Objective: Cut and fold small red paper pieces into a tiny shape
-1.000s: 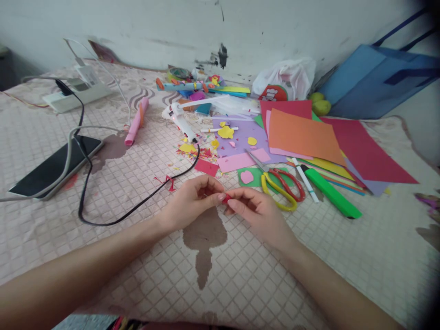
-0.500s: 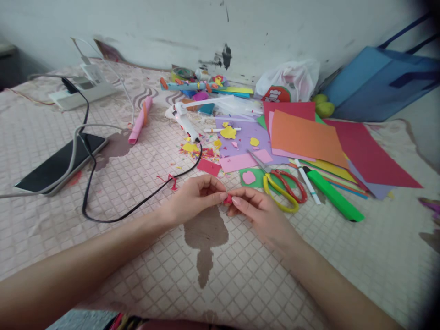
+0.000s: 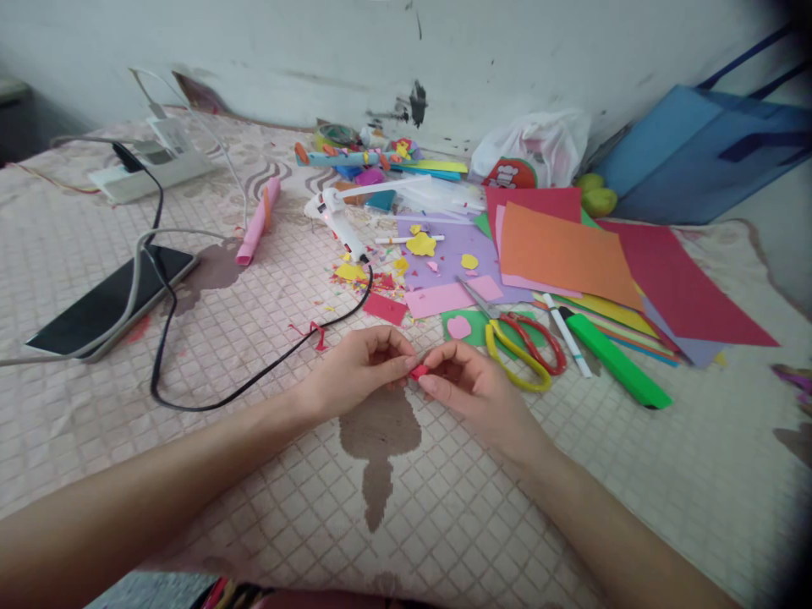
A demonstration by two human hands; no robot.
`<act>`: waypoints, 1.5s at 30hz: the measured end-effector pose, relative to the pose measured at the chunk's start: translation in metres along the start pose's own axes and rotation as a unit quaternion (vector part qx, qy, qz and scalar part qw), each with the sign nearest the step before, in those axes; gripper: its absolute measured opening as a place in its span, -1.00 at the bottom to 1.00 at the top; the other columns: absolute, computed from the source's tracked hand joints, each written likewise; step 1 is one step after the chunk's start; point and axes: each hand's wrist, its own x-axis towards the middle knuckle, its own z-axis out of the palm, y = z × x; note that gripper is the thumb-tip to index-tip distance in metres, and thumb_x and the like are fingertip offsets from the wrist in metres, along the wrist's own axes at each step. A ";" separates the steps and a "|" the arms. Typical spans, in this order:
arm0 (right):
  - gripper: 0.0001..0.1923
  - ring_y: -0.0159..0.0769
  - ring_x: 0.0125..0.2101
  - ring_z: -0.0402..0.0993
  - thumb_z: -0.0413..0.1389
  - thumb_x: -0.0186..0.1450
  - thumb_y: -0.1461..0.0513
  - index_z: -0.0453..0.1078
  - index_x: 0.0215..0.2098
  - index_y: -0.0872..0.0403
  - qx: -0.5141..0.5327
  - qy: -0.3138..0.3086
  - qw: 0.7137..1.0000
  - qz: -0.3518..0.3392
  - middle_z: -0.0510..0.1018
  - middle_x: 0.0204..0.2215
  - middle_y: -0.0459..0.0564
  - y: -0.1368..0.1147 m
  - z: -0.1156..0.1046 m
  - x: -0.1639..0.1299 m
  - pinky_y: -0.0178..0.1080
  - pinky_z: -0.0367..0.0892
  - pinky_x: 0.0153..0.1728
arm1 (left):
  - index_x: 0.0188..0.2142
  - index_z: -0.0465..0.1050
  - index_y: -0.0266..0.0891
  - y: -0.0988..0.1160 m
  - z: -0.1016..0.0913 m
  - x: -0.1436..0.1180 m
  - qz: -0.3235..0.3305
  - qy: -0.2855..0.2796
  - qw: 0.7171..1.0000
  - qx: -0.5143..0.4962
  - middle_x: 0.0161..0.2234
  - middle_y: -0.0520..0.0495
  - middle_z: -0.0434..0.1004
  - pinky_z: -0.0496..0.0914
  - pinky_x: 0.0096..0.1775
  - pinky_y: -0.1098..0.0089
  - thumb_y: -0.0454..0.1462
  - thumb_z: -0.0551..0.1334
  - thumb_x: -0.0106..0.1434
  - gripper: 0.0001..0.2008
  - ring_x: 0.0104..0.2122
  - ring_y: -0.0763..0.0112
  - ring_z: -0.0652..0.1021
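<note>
My left hand [image 3: 359,369] and my right hand [image 3: 473,391] meet at the middle of the quilted cover, fingertips pinched together on a small red paper piece [image 3: 419,370]. Most of that piece is hidden by my fingers. Just beyond my right hand lie scissors with yellow and red handles [image 3: 517,342] on a green paper scrap with a pink cutout [image 3: 458,326]. A red paper rectangle [image 3: 385,309] lies just past my left hand.
A white glue gun [image 3: 339,222] trails a black cord [image 3: 209,397] across the cover. Coloured paper sheets [image 3: 564,254], a green marker [image 3: 618,359] and a white pen [image 3: 567,334] lie right. A phone [image 3: 107,300], power strip [image 3: 149,165] and pink roll [image 3: 257,222] sit left.
My fingers have shifted slightly on the red piece, my right fingers curling over it. The view moved a little between the earliest frame and now.
</note>
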 end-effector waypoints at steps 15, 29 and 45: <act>-0.87 -0.44 -0.46 0.36 0.11 0.22 0.31 0.31 -0.24 0.03 -0.079 0.020 0.997 -0.014 0.43 -0.50 -0.17 0.000 -0.001 0.000 -0.36 0.31 -0.40 | -0.29 0.35 -0.33 0.002 0.003 -0.003 0.042 -0.015 0.998 0.034 -0.41 -0.02 0.44 0.35 -0.39 0.49 -0.30 0.23 0.17 -0.86 -0.43 0.52 0.46; -0.91 -0.40 -0.50 0.26 0.08 0.25 0.26 0.35 -0.43 0.07 -0.220 -0.082 0.971 -0.043 0.38 -0.52 -0.13 -0.014 -0.007 0.000 -0.32 0.17 -0.51 | -0.25 0.37 -0.30 0.008 0.000 -0.007 0.081 -0.039 0.986 0.141 -0.40 -0.02 0.47 0.36 -0.32 0.44 -0.36 0.18 0.18 -0.89 -0.38 0.47 0.48; -0.91 -0.37 -0.46 0.31 0.11 0.24 0.25 0.36 -0.43 0.06 -0.265 -0.010 0.962 -0.072 0.41 -0.50 -0.12 -0.010 -0.003 -0.001 -0.30 0.19 -0.45 | -0.25 0.35 -0.32 0.007 0.001 -0.005 0.054 -0.019 0.993 0.106 -0.41 -0.03 0.45 0.35 -0.37 0.45 -0.34 0.21 0.16 -0.85 -0.40 0.48 0.47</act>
